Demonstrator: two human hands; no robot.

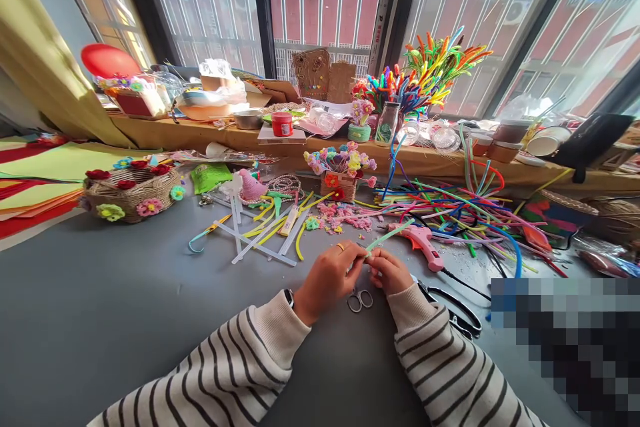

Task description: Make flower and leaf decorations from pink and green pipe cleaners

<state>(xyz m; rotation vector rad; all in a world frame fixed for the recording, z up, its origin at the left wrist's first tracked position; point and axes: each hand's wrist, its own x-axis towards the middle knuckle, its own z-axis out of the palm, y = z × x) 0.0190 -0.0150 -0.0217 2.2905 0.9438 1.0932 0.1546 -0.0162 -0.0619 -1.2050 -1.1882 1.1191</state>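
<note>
My left hand (327, 280) and my right hand (391, 271) meet over the grey table, fingertips pinched together. Between them is a pale green pipe cleaner (393, 233), its free end slanting up to the right. The part inside my fingers is mostly hidden. Small scissors (361, 301) lie just below my hands. Black-handled scissors (457, 310) rest partly under my right sleeve. A pink glue gun (424, 245) lies to the right of my right hand, its black cord trailing right. Beyond my hands are pink fluffy trimmings (345, 217).
Clear glue sticks (263, 237) and yellow stems lie ahead on the left. Loose pipe cleaners (450, 203) spread to the right. A flower-filled basket (341, 185) stands behind, a twine basket (133, 197) at left. Jars and a red tub (283, 125) line the sill.
</note>
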